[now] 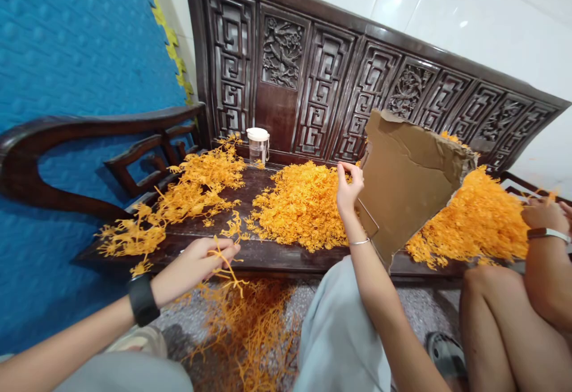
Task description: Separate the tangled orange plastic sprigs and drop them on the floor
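My left hand [213,256] pinches a thin orange branched plastic stem [230,270] just above the bench's front edge. Over the right side of the middle heap of small orange plastic pieces [304,207], my right hand [350,188] is raised with thumb and fingertips pressed together. Whatever may be between those fingertips is too small to make out. A looser spread of orange branched pieces [196,183] lies on the bench to the left. Beside my right hand a brown cardboard sheet [406,177] stands tilted, partly hiding another orange heap [478,225].
A clear cup with a white lid [258,145] stands against the carved dark wooden backrest [281,106]. Many bare orange stems [254,326] lie on the floor between my legs. At the right, another person's hands [547,213] work by the far heap, their knees close to the bench.
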Motion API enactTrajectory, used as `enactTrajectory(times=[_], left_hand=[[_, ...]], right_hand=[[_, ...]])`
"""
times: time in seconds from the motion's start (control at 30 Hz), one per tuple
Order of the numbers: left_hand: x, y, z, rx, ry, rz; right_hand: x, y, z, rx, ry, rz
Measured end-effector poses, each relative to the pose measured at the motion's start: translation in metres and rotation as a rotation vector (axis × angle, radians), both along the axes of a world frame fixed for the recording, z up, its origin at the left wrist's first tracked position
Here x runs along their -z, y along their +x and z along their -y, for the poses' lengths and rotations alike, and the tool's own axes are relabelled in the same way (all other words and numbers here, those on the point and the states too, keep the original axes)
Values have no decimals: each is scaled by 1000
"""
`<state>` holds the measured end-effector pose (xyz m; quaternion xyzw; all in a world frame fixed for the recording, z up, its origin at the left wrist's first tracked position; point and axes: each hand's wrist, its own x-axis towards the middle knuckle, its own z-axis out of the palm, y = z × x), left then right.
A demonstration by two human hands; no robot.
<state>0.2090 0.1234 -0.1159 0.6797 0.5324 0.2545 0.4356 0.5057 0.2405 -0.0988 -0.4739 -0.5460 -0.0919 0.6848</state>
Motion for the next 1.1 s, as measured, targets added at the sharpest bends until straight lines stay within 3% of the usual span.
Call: enactTrajectory(times=[0.1,0.17,0.37,0.47,0.67,0.8,0.97,1.1], left_hand=[[-3,0,-2,61,-48,75],[-6,0,-4,32,-90,147],[-11,-1,-4,-24,-113,195],[-11,-1,-1,20,-117,169],[-8,-2,3,142,-145,161],[-6,-2,6,288,-126,33],[-1,-1,6,269,-139,-19],[4,-2,3,274,-119,-41]], right_hand=[[-2,-20,14,-96,-11,61],[-1,-35,24,-216,-73,137],[12,-86,50,-913,-533,332],[21,-107,63,-1115,-722,317],[30,-124,79,-1207,-720,252],[24,-123,83,-1124,-585,326],[14,-122,90,-1055,-389,661],[13,-123,91,-1163,-424,577]])
